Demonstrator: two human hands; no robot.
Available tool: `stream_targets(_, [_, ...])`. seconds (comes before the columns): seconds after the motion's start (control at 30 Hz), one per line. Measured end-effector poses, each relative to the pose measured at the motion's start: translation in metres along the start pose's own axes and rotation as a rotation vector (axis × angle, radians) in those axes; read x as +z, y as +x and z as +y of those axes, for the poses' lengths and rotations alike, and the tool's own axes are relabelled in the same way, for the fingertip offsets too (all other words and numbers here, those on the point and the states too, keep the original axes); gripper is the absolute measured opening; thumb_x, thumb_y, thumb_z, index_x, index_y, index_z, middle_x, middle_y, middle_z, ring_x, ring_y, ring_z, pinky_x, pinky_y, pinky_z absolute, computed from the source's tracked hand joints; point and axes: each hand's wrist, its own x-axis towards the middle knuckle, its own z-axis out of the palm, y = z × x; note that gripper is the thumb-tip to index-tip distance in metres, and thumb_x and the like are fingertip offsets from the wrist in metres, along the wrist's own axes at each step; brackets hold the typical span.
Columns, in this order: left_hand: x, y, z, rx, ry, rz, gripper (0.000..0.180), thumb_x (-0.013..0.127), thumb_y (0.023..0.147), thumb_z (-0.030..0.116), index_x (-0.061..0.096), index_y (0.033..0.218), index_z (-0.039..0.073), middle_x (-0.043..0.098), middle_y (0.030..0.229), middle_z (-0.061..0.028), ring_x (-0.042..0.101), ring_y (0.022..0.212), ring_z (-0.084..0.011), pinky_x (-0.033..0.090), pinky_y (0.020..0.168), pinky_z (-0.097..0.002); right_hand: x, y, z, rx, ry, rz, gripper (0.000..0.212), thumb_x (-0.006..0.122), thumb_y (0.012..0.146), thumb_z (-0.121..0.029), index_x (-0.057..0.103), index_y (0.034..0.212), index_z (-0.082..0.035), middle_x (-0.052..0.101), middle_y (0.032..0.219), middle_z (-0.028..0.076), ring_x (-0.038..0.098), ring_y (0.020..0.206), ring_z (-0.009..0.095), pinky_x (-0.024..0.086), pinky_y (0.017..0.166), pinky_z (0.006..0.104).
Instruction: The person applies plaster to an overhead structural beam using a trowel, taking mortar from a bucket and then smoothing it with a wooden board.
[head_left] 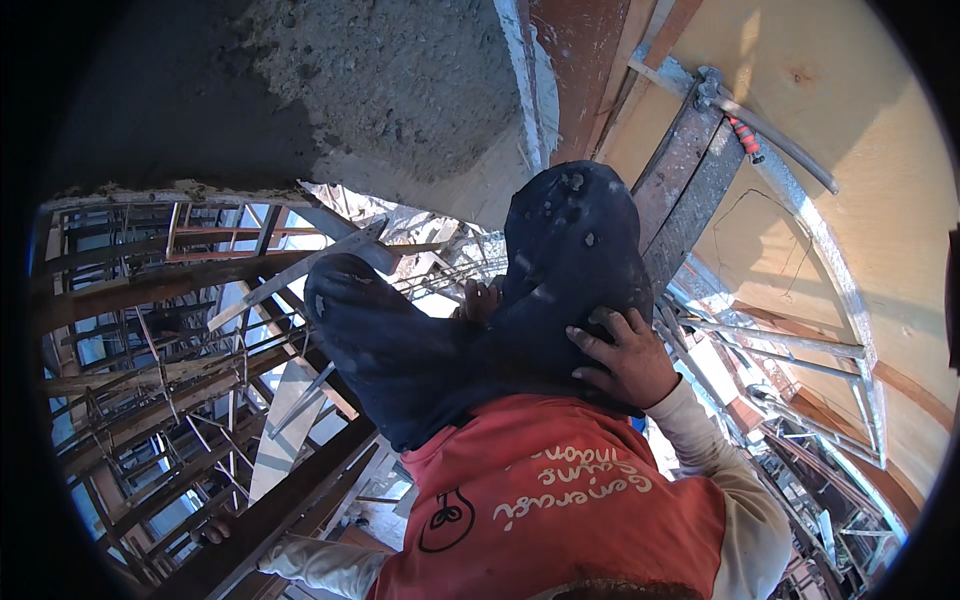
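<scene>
My right hand (627, 358) lies on my right thigh, its fingers spread over the dark trousers (575, 260); nothing is in it. At the lower left, my left hand (212, 531) grips a dark wooden beam (290, 502). That beam hides most of the hand, and only its fingertips show at the far side. My knees are bent and raised in front of me. Between them, what look like the toes of a bare foot (478, 300) are partly covered by my leg.
Rough grey cement (390, 80), darker and wetter-looking at left, spreads ahead. Plywood panels (880, 190) rise on the right beside a cement-stained plank (690, 180) and a red wrapped object (744, 138). Below left, scaffold timbers (130, 300) cross over a deep drop.
</scene>
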Motion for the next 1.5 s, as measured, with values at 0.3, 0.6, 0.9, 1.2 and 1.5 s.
stream_targets(0.3, [-0.011,-0.006,-0.05,-0.137,-0.069,0.077,0.04,0.048,0.103,0.032,0.066,0.121,0.001,0.071,0.111,-0.0156,0.07,0.101,-0.0276,0.055,0.085,-0.0395,0.024,0.033,0.006,-0.114,-0.196,-0.256,0.026,0.067,0.086,-0.018,0.067,0.112,-0.013,0.059,0.112,0.012,0.064,0.095,0.03,0.059,0.072,0.0423])
stream_targets(0.6, [0.013,-0.013,-0.099,-0.268,-0.113,-0.003,0.042,0.046,0.104,0.034,0.066,0.121,0.002,0.071,0.111,-0.0149,0.07,0.101,-0.0272,0.054,0.085,-0.0397,0.023,0.09,0.001,-0.069,0.056,-0.465,0.028,0.071,0.085,-0.013,0.068,0.113,-0.01,0.062,0.111,0.015,0.067,0.098,0.036,0.057,0.086,0.0455])
stream_targets(0.9, [0.073,0.014,-0.122,-0.327,-0.128,-0.323,0.044,0.044,0.105,0.037,0.066,0.121,0.003,0.071,0.11,-0.0142,0.069,0.1,-0.0267,0.053,0.085,-0.0399,0.003,0.108,-0.044,-0.097,0.211,0.015,0.047,0.074,0.084,-0.011,0.064,0.13,-0.007,0.053,0.137,0.018,0.054,0.127,0.037,0.047,0.106,0.0434])
stream_targets(1.2, [0.2,0.081,-0.07,-0.12,-0.019,-0.789,0.043,0.046,0.104,0.037,0.066,0.121,0.003,0.071,0.11,-0.014,0.069,0.1,-0.027,0.053,0.086,-0.0403,-0.019,0.125,0.055,0.361,-0.361,0.35,0.047,0.074,0.084,-0.028,0.067,0.129,-0.013,0.054,0.141,0.016,0.049,0.132,0.039,0.04,0.11,0.051])
stream_targets(1.5, [0.287,0.057,-0.035,0.117,0.257,-0.973,0.04,0.053,0.1,0.035,0.066,0.12,0.003,0.072,0.11,-0.0145,0.069,0.101,-0.0283,0.053,0.087,-0.0411,-0.003,0.13,0.093,0.286,-0.027,0.433,0.037,0.071,0.086,-0.027,0.071,0.12,-0.013,0.062,0.135,0.011,0.053,0.128,0.036,0.041,0.108,0.0486])
